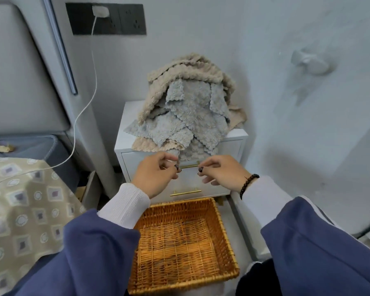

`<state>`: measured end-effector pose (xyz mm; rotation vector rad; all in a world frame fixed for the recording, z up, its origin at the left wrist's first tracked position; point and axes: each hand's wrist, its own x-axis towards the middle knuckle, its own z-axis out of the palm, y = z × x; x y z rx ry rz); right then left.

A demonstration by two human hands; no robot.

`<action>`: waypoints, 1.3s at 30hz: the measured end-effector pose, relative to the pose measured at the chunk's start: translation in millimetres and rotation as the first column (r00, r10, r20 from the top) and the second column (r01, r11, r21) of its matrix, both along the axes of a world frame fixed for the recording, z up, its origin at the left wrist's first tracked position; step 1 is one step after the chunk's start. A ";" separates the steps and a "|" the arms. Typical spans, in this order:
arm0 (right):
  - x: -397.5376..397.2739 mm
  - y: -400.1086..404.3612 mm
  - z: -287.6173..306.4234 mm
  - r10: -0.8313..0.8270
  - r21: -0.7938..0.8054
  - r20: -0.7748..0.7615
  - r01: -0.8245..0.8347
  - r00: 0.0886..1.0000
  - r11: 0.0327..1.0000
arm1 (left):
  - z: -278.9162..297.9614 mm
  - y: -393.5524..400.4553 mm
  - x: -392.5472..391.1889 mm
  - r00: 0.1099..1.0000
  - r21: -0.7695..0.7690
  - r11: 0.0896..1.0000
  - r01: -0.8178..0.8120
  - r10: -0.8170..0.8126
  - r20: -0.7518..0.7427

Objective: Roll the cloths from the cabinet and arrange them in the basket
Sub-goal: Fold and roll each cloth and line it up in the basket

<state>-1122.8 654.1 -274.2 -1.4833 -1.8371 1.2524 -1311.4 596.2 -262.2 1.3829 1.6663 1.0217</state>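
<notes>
A heap of fluffy cloths sits on top of a white two-drawer cabinet (235,146); beige cloths (179,71) wrap over light blue cloths (190,116). One blue cloth hangs over the top drawer front. My left hand (156,176) pinches that cloth's lower edge with thumb and forefinger. My right hand (220,171) is level with it, a little to the right, its thumb and forefinger close together just under the cloth's edge; whether it grips anything is unclear. An orange wicker basket (181,203) lies below my hands with nothing in it.
A bed with a patterned beige cover (26,210) stands at the left, next to a padded grey headboard (19,71). A white charging cable (90,97) runs down from a wall socket (105,18) to the bed. A white wall lies to the right.
</notes>
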 end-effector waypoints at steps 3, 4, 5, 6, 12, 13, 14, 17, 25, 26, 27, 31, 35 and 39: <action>1.2 2.2 4.7 -0.133 0.015 -0.111 0.135 0.985 0.991 | 7.1 13.3 1.7 0.998 0.040 0.999 -0.013 0.010 0.067; -0.5 5.0 4.7 -0.169 0.029 -0.123 0.174 0.978 0.984 | 9.9 18.6 2.4 0.996 0.055 0.998 -0.009 0.004 0.090; -2.6 9.1 4.9 -0.201 0.048 -0.134 0.209 0.970 0.977 | 13.4 23.3 3.1 0.993 0.073 0.997 -0.009 0.000 0.116; -6.2 16.3 6.6 -0.233 0.069 -0.146 0.245 0.962 0.967 | 18.0 31.1 2.4 0.990 0.095 0.996 -0.004 -0.009 0.141; -40.7 73.9 42.8 -0.265 0.330 -0.070 0.273 0.962 0.904 | 35.4 53.9 -11.2 0.912 0.117 0.992 -0.043 -0.009 0.411; -48.2 86.7 52.1 -0.265 0.376 -0.052 0.265 0.963 0.888 | 36.3 55.1 -15.0 0.899 0.103 0.994 -0.044 -0.006 0.439; -57.2 100.8 62.6 -0.262 0.418 -0.044 0.256 0.964 0.871 | 37.3 57.1 -20.4 0.889 0.093 0.995 -0.040 -0.007 0.458; -83.8 141.1 94.0 -0.265 0.539 -0.032 0.240 0.964 0.808 | 40.4 61.5 -35.2 0.872 0.082 0.996 -0.033 -0.012 0.490; -151.7 210.5 151.8 -0.282 0.737 0.223 0.028 0.933 0.675 | 49.5 68.8 -74.8 0.860 0.095 0.992 -0.086 0.026 0.509; -158.3 214.8 153.1 -0.271 0.739 0.317 -0.057 0.909 0.672 | 49.6 69.9 -78.8 0.859 0.096 0.991 -0.094 0.032 0.511; -165.3 219.0 152.8 -0.268 0.732 0.417 -0.146 0.868 0.666 | 49.2 71.6 -82.6 0.857 0.097 0.990 -0.102 0.038 0.514; -182.8 232.7 138.2 -0.272 0.595 0.690 -0.313 0.671 0.740 | 47.5 78.4 -88.9 0.851 0.100 0.989 -0.105 0.038 0.524; -177.8 239.4 121.7 -0.269 0.456 0.772 -0.206 0.576 0.866 | 46.2 83.9 -85.6 0.859 0.106 0.991 -0.083 0.017 0.512; -158.9 243.3 126.6 -0.397 0.616 0.430 0.058 0.811 0.786 | 46.2 85.8 -79.4 0.864 0.107 0.993 -0.054 -0.008 0.504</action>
